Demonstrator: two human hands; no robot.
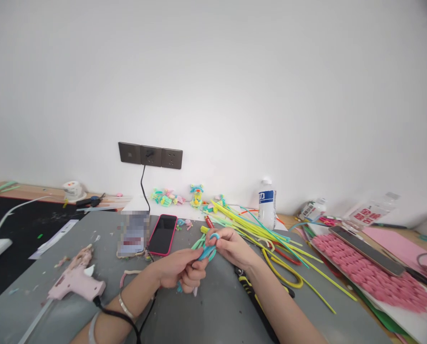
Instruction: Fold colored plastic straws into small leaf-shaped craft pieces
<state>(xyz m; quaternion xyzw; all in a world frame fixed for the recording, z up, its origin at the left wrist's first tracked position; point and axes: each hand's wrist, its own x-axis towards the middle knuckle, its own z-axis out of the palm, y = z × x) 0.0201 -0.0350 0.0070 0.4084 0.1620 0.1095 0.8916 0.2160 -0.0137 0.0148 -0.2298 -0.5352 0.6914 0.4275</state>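
Gray mat (199, 317), glue gun (78, 281), half-hidden pliers (250, 288), fingers (192, 275) pinching blue strip (208, 252)

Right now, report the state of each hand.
Left hand: closed, holding the blue craft piece.
Right hand: closed, pinching the same piece near its curled end.

The left grip (185, 270) and right grip (233, 246) hold blue strips (208, 252) above a grey mat (195, 317).

The grey counter (213, 317) carries a pink glue gun (73, 284) near its left edge, a pink-cased phone (163, 234) farther back.
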